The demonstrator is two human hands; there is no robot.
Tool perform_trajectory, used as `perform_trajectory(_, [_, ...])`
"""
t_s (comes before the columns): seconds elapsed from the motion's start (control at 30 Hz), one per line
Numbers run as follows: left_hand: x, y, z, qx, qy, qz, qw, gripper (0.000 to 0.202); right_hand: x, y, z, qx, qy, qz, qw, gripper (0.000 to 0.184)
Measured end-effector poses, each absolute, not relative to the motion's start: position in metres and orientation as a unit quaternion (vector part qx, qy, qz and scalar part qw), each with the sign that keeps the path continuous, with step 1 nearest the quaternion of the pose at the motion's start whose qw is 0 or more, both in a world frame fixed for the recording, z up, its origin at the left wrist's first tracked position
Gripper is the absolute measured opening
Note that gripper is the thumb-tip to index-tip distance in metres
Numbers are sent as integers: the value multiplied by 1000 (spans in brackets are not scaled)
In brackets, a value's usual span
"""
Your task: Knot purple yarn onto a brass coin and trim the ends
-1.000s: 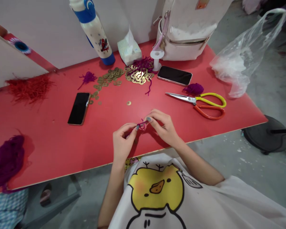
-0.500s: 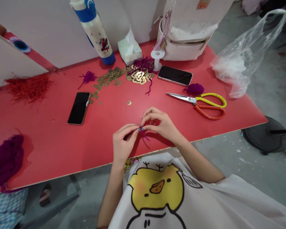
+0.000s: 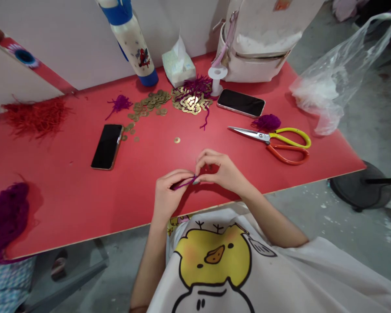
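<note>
Where left hand (image 3: 167,196) and right hand (image 3: 222,172) meet, both pinch one thin purple thread (image 3: 184,183)

bottle (image 3: 135,48) and backpack (image 3: 257,52): tops cut off by the upper edge. purple yarn heap (image 3: 4,217): cut by the left edge. thread (image 3: 184,183): partly hidden between left hand (image 3: 167,195) and right hand (image 3: 223,171); knotted or not, too small to tell.

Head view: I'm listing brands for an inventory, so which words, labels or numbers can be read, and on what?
Nothing here reads as text.
Bottle: printed figure, no legible words.
Backpack tag: too blurred.
Tissue pack: print too small.
Shirt: chick drawing, no words.
Purple thread between left hand and right hand: unmarked.
</note>
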State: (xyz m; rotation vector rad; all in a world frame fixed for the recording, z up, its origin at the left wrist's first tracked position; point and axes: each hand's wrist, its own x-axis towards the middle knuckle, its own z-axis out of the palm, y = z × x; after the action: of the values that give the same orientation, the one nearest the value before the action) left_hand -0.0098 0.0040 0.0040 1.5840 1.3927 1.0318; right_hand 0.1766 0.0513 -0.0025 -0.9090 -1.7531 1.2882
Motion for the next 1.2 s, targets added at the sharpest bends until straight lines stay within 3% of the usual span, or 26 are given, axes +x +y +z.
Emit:
perform_trajectory(0.13, [-13,3,1,607,554,393,412,19,178,52,-3,-354,-632,579,375,25])
perform_trajectory(0.3, [-9,2,0,557,573,422,429,9,172,45,-5,-353,-528,684,359,25])
perform_trajectory(0.47, [-4,2,0,488,591,447,462,9,167,37,-6,-353,-477,710,380,26])
perform_trajectory(0.77, [-5,3,-1,419,607,474,481,13,161,34,-18,-399,-486,651,427,24])
perform_trajectory(1.0, [-3,7,5,424,605,490,462,8,158,27,-18,-366,-611,614,341,18])
perform_trajectory(1.2, [-4,4,12,441,581,490,478,5,158,27,-18,-405,-730,479,271,15])
